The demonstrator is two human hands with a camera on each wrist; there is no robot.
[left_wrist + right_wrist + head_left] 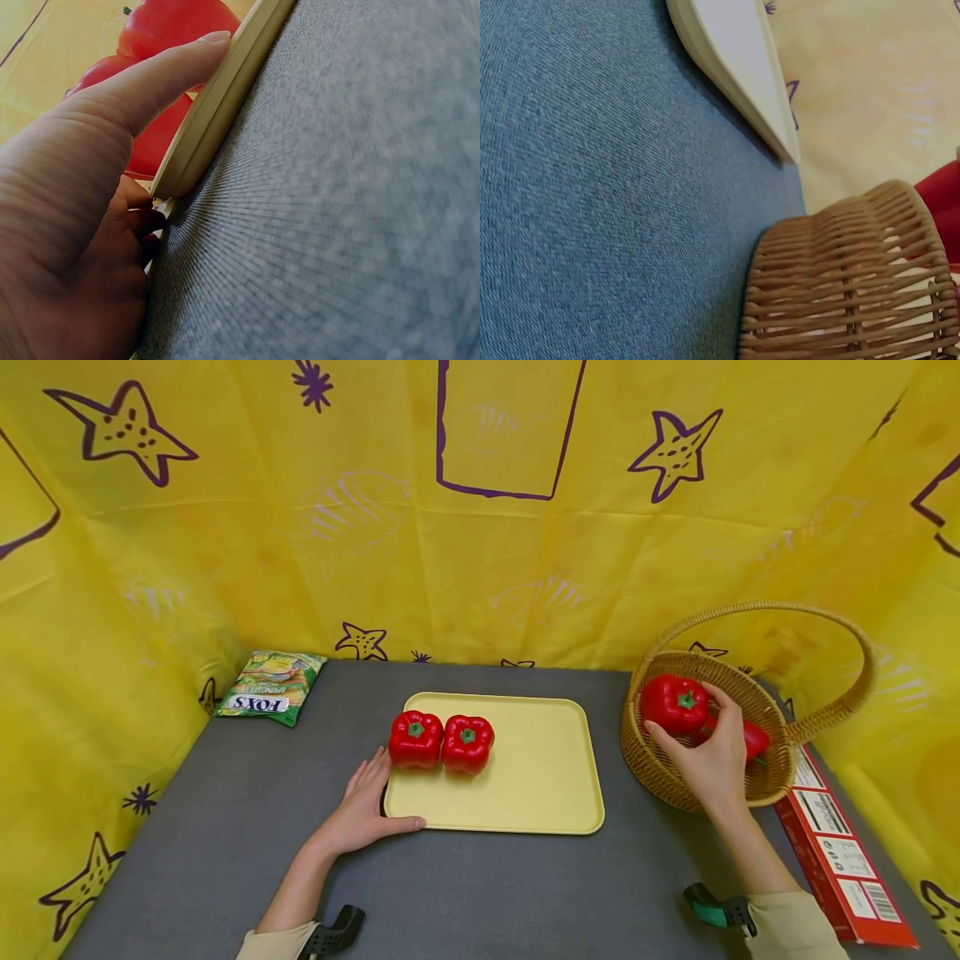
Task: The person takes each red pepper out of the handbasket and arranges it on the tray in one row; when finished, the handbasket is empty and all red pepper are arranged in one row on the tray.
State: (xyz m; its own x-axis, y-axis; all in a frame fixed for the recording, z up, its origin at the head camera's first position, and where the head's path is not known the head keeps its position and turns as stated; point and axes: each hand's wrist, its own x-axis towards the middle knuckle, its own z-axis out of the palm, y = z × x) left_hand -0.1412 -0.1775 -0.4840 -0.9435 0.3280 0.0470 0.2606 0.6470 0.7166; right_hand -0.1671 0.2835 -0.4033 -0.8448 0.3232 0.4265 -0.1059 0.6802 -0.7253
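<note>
My right hand [718,767] grips a red bell pepper [667,706] between thumb and fingers, at the mouth of a wicker basket [651,770]. Under that hand, a red pepper [756,740] with a green stem lies in the basket, partly hidden. Two more red bell peppers, one left [415,741] and one right [467,747], sit side by side on the left part of a pale yellow tray [540,768]. At the tray's near left corner rests my left hand [358,810], its fingers along the left edge and its straight thumb [169,79] against the front rim.
A green snack packet [273,685] lies at the back left of the grey table [480,893]. Beside the basket, at the right, is a long red box [843,852]. The basket's tall handle [862,681] arches over to the right. Yellow printed cloth [480,568] hangs around the table.
</note>
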